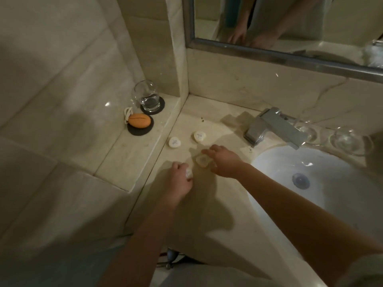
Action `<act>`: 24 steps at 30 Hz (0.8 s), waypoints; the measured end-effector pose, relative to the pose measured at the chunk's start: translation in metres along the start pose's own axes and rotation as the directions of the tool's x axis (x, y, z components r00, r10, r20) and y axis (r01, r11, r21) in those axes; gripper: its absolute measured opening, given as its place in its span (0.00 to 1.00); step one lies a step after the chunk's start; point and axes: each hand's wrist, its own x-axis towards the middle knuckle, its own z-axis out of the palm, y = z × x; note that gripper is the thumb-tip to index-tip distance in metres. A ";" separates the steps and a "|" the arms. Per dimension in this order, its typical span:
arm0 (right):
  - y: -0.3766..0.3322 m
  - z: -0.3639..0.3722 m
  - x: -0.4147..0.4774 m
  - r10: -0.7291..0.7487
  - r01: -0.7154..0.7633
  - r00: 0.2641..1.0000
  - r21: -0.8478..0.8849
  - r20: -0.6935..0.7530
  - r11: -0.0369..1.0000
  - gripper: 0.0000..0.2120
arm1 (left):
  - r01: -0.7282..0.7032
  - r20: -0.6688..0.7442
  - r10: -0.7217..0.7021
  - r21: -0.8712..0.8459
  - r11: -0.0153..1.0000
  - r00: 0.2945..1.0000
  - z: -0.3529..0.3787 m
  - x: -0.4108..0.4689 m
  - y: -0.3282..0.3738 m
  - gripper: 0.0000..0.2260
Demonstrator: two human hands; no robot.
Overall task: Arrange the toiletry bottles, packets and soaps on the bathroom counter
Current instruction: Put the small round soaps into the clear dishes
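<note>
Two small white toiletry bottles lie on the beige counter (217, 204): one (174, 142) near the ledge, another (199, 136) to its right. My left hand (179, 179) grips a third small white bottle (189, 174) just above the counter. My right hand (222, 161) reaches over a pale translucent soap (202, 160), fingers spread and touching it. An orange soap (139, 120) with a white cord sits on a dark coaster on the raised ledge.
A glass tumbler (146, 97) stands on a second dark coaster at the ledge's back. A chrome tap (273, 127) overhangs the white basin (290, 172) on the right. Two clear glass dishes (350, 139) sit behind the basin. A mirror (290, 23) hangs above.
</note>
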 end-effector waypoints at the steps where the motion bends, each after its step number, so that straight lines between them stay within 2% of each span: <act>1: -0.004 0.000 0.003 -0.044 0.044 0.999 -0.041 0.014 0.998 0.29 | -0.002 0.005 0.002 -0.012 1.000 1.000 -0.002 0.000 -0.005 0.24; 4: -0.011 0.002 0.016 -0.144 0.150 0.988 -0.161 0.047 0.976 0.27 | -0.042 0.001 0.042 -0.014 0.999 0.999 -0.006 0.001 -0.014 0.24; 7: -0.014 0.005 0.027 -0.209 0.228 0.973 -0.295 0.094 0.928 0.19 | -0.046 -0.003 0.046 -0.063 0.997 0.999 -0.009 0.001 -0.016 0.25; 9: -0.015 0.004 0.031 -0.212 0.236 0.971 -0.299 0.109 0.925 0.15 | -0.035 -0.005 0.034 -0.061 0.998 0.999 -0.010 -0.001 -0.015 0.27; 13: -0.012 0.004 0.032 -0.155 0.163 0.986 -0.145 0.068 0.976 0.17 | -0.076 0.052 0.076 0.004 0.997 0.996 -0.012 0.002 -0.014 0.26; 17: -0.001 0.007 0.016 -0.074 0.086 0.993 0.126 -0.096 0.988 0.18 | -0.072 0.099 0.070 0.017 0.997 0.993 -0.017 0.008 -0.008 0.23; 20: 0.007 0.005 -0.002 -0.038 0.106 0.973 0.295 -0.229 0.950 0.19 | -0.024 0.054 0.023 0.007 1.000 0.998 -0.019 0.007 0.002 0.21; 24: 0.019 -0.006 -0.035 0.038 0.124 0.924 0.390 -0.381 0.913 0.17 | -0.052 -0.022 0.052 -0.006 0.999 0.998 -0.019 0.003 0.031 0.19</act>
